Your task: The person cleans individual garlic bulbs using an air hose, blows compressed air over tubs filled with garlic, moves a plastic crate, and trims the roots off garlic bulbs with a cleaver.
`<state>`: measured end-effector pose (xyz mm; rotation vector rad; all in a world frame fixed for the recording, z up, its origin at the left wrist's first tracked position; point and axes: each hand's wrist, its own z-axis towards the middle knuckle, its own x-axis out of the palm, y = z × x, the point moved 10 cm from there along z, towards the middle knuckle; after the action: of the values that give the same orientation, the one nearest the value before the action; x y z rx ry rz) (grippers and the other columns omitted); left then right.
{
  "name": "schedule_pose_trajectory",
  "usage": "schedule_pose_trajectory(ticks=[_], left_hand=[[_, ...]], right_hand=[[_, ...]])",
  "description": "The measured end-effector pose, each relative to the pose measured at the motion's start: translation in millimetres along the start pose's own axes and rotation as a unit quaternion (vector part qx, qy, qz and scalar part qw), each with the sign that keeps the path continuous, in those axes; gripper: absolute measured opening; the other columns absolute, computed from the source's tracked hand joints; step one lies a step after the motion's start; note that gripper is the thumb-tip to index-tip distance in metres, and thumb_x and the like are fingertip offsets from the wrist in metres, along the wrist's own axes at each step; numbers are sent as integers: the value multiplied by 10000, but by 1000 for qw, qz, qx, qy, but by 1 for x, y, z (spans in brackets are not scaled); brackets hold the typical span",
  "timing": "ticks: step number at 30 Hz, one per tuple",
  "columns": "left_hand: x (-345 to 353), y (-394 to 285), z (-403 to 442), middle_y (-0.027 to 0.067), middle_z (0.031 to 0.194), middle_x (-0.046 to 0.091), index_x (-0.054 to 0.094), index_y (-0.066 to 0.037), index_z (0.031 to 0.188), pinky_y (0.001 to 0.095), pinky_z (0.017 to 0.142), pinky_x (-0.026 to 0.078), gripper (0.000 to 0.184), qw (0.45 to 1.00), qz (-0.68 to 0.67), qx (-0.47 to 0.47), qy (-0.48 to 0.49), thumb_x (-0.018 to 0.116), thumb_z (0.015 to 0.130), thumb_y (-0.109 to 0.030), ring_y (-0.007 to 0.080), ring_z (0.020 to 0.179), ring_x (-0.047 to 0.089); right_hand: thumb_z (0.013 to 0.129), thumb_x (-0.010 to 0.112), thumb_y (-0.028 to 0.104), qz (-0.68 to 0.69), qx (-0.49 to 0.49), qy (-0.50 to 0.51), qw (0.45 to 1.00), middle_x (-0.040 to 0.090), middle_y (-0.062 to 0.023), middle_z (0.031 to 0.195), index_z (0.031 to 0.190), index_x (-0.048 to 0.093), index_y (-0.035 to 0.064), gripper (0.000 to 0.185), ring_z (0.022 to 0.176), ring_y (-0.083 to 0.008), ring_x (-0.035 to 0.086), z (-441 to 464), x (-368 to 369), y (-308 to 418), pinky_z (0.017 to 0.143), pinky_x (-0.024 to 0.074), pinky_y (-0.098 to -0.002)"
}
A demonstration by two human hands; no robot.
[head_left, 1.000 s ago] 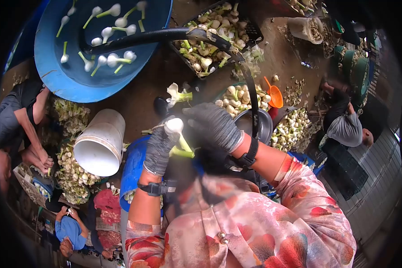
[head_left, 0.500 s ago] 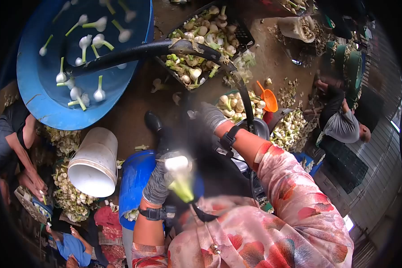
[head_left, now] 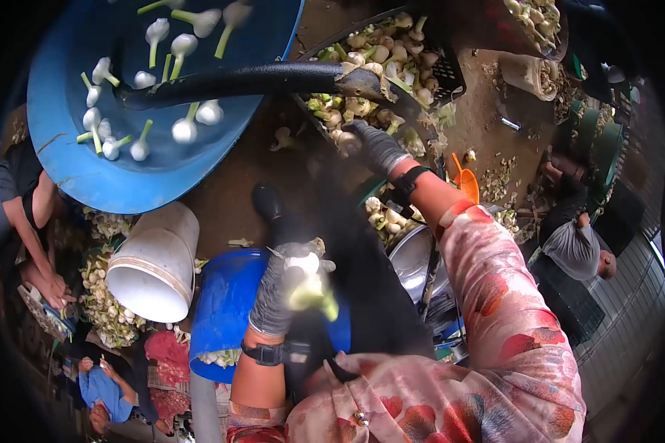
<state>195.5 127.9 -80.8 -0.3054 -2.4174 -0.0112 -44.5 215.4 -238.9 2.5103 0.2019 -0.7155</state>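
2 gloved hands, with a garlic bulb in the left and the right at the crate's edge.
The left hand (head_left: 270, 299) grips the garlic bulb (head_left: 301, 263) beside the blue barrel (head_left: 225, 292), its green stalk (head_left: 319, 295) pointing towards the body, likely to leave that end free. The right hand (head_left: 380, 150) reaches to the near edge of the black crate (head_left: 448, 72), set within arm's reach; blur hides whether its fingers are closed on anything. More garlic lies in the blue tub (head_left: 144, 198), where a black hose (head_left: 266, 77) dips in, presumably to feed water.
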Motion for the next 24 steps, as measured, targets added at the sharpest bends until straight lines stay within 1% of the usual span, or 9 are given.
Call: schedule_pose_trajectory(ticks=[2,6,7,12,14,17,21,23,24], left_hand=[[-1,-14,4,111,1163,572,553,-89,1138,362,736,574,304,998,26,53,-23,664,884,-215,294,1030,614],[1,-35,-1,80,1119,612,581,-63,1177,308,864,513,296,960,246,82,-108,631,890,-112,205,1017,613],[19,-45,-6,74,1100,618,581,-53,1176,299,854,509,302,930,333,138,-75,640,886,-114,186,1007,609],[-7,-66,-78,50,1048,621,603,-40,1149,279,835,484,266,939,278,129,-154,639,895,-112,149,960,593],[-30,-105,-144,51,1029,626,605,-44,1140,268,813,478,264,842,446,239,-187,647,893,-129,140,938,589],[-143,-104,-249,89,1059,629,649,-40,1070,317,893,461,228,817,391,197,-376,644,879,-164,182,988,582],[-270,-20,-343,75,1118,614,612,-54,1192,294,890,459,295,805,392,140,-423,631,904,-115,156,998,563],[-275,-7,-345,79,1144,607,602,-56,1215,292,893,458,311,784,440,116,-422,625,911,-113,159,1009,563],[-260,-7,-330,93,1173,598,574,-62,1253,306,905,459,349,871,251,177,-384,624,912,-118,180,1023,567]], right_hand=[[837,644,250,153,-21,0,988,646,-223,1085,1244,529,85,454,1019,-361,631,-39,-8,26,875,497,-409],[858,666,282,363,-92,33,927,610,-112,1109,1243,524,66,464,1019,-175,590,-140,-49,127,906,476,-327],[863,672,303,363,-98,35,926,596,-112,1131,1243,521,64,474,1042,-166,575,-157,-57,142,914,469,-318],[890,652,304,362,-138,60,920,565,-84,1148,1256,495,55,470,1067,-159,538,-203,-72,194,919,463,-312],[887,644,287,371,-100,108,917,539,-79,1193,1263,497,56,465,1084,-170,533,-216,-69,200,951,437,-299],[877,647,276,360,-97,169,912,535,-70,1204,1296,484,71,494,1081,-174,537,-222,-60,215,913,471,-305],[865,652,232,320,-104,238,911,545,-63,1191,1305,482,81,496,1068,-169,538,-220,-33,249,863,504,-305],[860,669,202,306,-108,279,904,557,-56,1170,1314,480,86,506,1040,-146,536,-229,-20,278,851,500,-286],[865,682,213,276,-190,249,909,569,-43,1155,1316,478,86,511,1004,-126,541,-230,-17,295,840,490,-265]])
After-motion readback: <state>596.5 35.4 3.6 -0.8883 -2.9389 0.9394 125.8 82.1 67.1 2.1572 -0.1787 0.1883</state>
